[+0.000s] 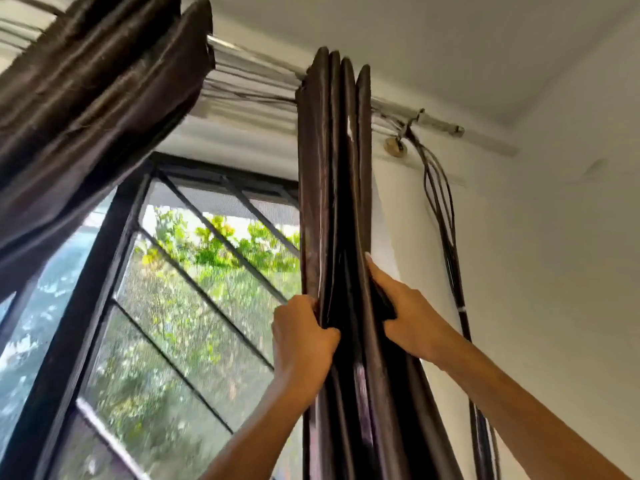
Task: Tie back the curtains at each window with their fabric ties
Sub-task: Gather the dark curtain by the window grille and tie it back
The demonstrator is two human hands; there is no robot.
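Both hands bunched the right curtain panel (334, 202): left hand (303, 336) gripped its pleats, right hand (403, 315) pinched the edge; best gathered evenly before tying.

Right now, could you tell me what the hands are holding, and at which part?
Both hands hold the gathered right curtain partway down its hanging length: the left hand grips its window-side folds, the right hand its wall-side folds.

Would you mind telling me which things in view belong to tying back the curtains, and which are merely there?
Part of the job:
right-hand curtain, gathered
left hand, gripping its folds
right hand, fingers in its folds
left-hand curtain
curtain rod

Merely there:
cable bundle down the wall
window grille
No fabric tie is visible.
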